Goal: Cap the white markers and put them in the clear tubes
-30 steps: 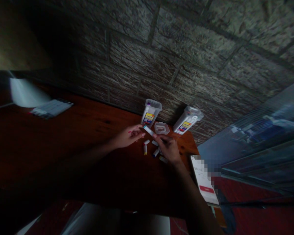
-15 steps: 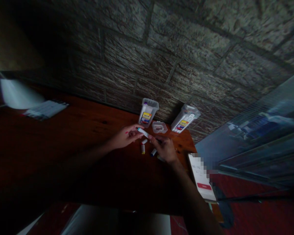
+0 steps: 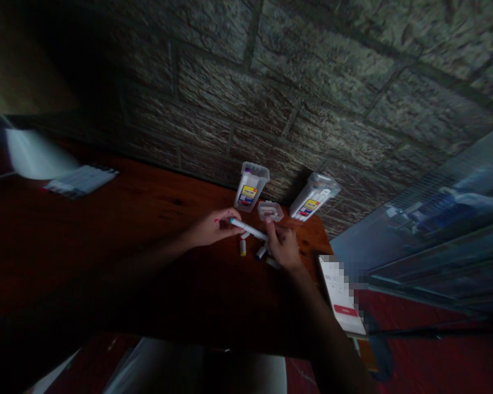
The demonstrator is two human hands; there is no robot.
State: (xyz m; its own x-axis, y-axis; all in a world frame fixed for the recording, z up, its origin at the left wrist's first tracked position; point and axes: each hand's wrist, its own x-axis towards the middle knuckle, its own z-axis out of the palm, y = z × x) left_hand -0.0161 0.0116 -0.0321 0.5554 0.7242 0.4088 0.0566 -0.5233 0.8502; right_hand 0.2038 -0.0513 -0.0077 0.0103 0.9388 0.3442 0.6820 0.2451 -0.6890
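1. While both hands meet over the bench, a white marker with a teal tip spans the space between them, slanting down toward the right hand.
2. To handle it well, I would judge, means lining up both hands along the marker and moving it straight, without bending or twisting it (the dim light makes the joint near the teal end hard to read).
3. The left hand pinches the teal end; the right hand curls at the plain end, thumb raised, and I cannot tell how firmly it grips.
4. Just below the marker, between the hands, lie short white pieces, probably caps, with coloured ends.
5. Beyond the hands stand two clear tubs with yellow labels, a small clear box between them.
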